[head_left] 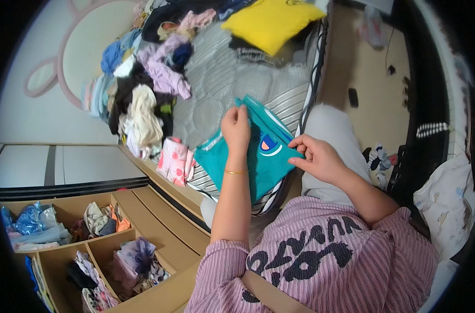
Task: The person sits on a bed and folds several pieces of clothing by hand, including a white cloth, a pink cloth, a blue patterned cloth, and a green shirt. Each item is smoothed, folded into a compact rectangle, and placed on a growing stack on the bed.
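Note:
A teal T-shirt (266,172) with a white-edged round chest logo lies partly folded at the near edge of the bed. My left hand (236,130) is closed on its far folded part, the fingers pinched together on the cloth. At the shirt's right edge is my right hand (318,156), its thumb and curled fingertips on the fabric, with a corner between them. Just left of the shirt sits a rolled white and pink cloth with a heart-like print (175,161).
A grey mattress (211,73) carries a heap of mixed clothes (143,99) on the left. A yellow folded shirt (271,23) tops a dark stack at the far right. An open drawer with compartments (135,229) holds clothing at lower left. A dark object (353,97) lies on the floor.

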The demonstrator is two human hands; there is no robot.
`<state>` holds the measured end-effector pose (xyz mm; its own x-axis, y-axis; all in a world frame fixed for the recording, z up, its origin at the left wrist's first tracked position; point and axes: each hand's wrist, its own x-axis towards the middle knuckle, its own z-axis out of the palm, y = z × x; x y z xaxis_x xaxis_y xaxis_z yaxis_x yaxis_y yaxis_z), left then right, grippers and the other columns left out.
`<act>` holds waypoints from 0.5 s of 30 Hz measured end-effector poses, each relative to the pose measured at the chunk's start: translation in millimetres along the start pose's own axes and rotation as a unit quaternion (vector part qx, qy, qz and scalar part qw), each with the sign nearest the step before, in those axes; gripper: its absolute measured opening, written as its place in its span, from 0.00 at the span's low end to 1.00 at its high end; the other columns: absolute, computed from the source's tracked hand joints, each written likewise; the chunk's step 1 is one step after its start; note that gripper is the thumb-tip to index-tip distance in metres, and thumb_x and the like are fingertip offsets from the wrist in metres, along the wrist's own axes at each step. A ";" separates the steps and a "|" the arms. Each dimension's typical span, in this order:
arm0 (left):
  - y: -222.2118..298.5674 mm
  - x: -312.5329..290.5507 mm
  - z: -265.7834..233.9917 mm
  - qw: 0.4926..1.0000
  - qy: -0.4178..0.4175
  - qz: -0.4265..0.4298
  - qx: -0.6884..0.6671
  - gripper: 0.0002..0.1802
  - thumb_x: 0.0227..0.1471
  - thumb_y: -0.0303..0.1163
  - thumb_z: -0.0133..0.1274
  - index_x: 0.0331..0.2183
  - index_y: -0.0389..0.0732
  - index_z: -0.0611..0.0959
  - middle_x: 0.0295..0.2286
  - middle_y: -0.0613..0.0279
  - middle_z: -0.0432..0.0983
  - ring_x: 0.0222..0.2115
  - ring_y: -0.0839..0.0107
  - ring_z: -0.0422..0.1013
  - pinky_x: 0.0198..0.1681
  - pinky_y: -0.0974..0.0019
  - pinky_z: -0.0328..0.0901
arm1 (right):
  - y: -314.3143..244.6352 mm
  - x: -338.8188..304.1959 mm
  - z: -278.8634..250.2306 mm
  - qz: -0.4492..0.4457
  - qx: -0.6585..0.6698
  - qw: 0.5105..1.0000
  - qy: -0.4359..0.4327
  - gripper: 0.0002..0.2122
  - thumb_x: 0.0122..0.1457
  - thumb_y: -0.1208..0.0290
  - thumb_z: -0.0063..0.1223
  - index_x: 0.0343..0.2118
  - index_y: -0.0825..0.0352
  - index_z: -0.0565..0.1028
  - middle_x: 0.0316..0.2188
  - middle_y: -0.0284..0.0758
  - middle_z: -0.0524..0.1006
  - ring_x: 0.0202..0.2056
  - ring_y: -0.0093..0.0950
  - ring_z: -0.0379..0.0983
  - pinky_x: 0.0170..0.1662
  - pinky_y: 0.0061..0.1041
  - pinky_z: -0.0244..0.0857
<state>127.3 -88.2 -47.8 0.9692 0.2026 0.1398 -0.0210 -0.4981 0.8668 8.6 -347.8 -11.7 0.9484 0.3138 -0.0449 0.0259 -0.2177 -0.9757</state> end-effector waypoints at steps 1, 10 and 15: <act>8.8 -4.0 0.5 0.993 -0.012 -0.046 -0.107 0.19 0.66 0.38 0.54 0.24 0.41 0.78 0.20 0.74 0.69 0.21 0.83 0.62 0.24 0.73 0.57 | 2.4 0.0 -1.0 0.000 -0.003 1.000 0.008 0.14 0.61 0.68 0.65 0.45 0.69 0.77 0.26 0.29 0.73 0.21 0.17 0.65 0.28 0.21 0.60; 2.3 -9.4 10.9 0.991 0.017 0.120 -0.056 0.15 0.67 0.40 0.54 0.32 0.40 0.84 0.26 0.65 0.75 0.28 0.72 0.69 0.35 0.69 0.64 | 33.9 6.8 10.3 0.015 0.049 0.995 0.084 0.10 0.69 0.66 0.55 0.36 0.70 0.76 0.22 0.36 0.75 0.23 0.25 0.69 0.28 0.29 0.63; 38.0 -23.4 19.2 0.936 0.033 0.293 0.193 0.14 0.59 0.34 0.58 0.45 0.40 0.88 0.40 0.54 0.77 0.43 0.54 0.71 0.50 0.56 0.64 | 23.5 4.3 12.4 0.013 -0.015 0.992 0.122 0.09 0.68 0.68 0.55 0.35 0.70 0.75 0.22 0.39 0.76 0.23 0.29 0.72 0.28 0.31 0.64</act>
<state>108.5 -128.0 -27.4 0.8013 -0.1560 0.5776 -0.4418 -0.8052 0.3955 9.4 -340.1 -37.5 0.9971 0.0750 -0.0138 0.0055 -0.2518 -0.9678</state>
